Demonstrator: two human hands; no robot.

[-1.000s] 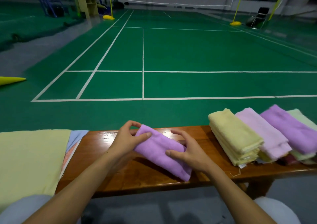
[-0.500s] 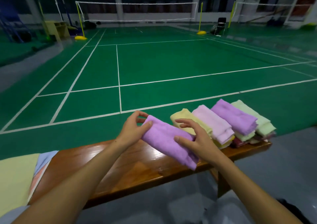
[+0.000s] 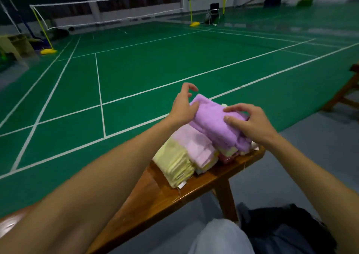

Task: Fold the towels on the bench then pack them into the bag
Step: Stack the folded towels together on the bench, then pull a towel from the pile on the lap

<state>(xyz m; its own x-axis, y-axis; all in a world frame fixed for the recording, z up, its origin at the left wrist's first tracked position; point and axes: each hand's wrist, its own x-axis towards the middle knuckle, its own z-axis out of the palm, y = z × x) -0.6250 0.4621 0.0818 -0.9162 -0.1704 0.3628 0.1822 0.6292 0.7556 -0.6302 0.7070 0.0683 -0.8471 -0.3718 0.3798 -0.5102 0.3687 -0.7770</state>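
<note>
A folded purple towel [image 3: 215, 123] is held between both hands above the far end of the wooden bench [image 3: 155, 197], where it lies on top of the row of folded towels. The left hand [image 3: 182, 108] is laid against the towel's left end, with the thumb pressed on the fabric and the fingers curled loosely above it. The right hand [image 3: 250, 123] is set on the towel's right side, thumb and fingertips pressed into the cloth so that it is gripped from that side. Beneath and beside the purple towel, a folded pale pink towel [image 3: 196, 146] is seen, and just left of it a folded pale yellow towel [image 3: 174, 162]; both are stacked on the bench with their folded edges towards the camera. Further towels under the purple one are mostly hidden. A dark bag [image 3: 287, 228] is seen on the grey floor at the lower right, near the bench leg. A green court [image 3: 155, 69] with white lines is spread out beyond the bench
</note>
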